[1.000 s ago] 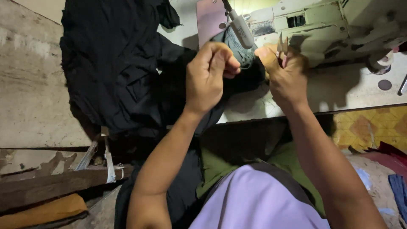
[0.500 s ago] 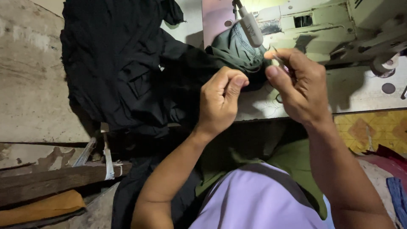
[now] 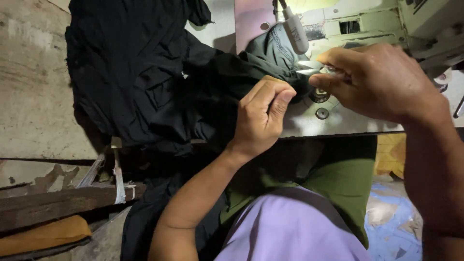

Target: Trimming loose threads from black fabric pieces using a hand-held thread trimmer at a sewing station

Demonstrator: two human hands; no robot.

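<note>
A black garment lies spread over the table's left half, and its end runs under the sewing machine. My left hand rests at the middle, thumb and fingers pinched on a fold of that fabric. My right hand hovers by the needle area, its fingertips pinched on something small and pale that I cannot identify. A grey-green denim piece is bunched beneath the machine's white lamp.
The worn wooden table reaches to the left edge. A plank and an orange cloth lie lower left. My lap shows a lilac shirt and green fabric. Scraps lie on the floor at right.
Both hands have come down from a raised position towards the needle. The small snips seen in my right hand earlier are out of sight. The camera has moved closer.
</note>
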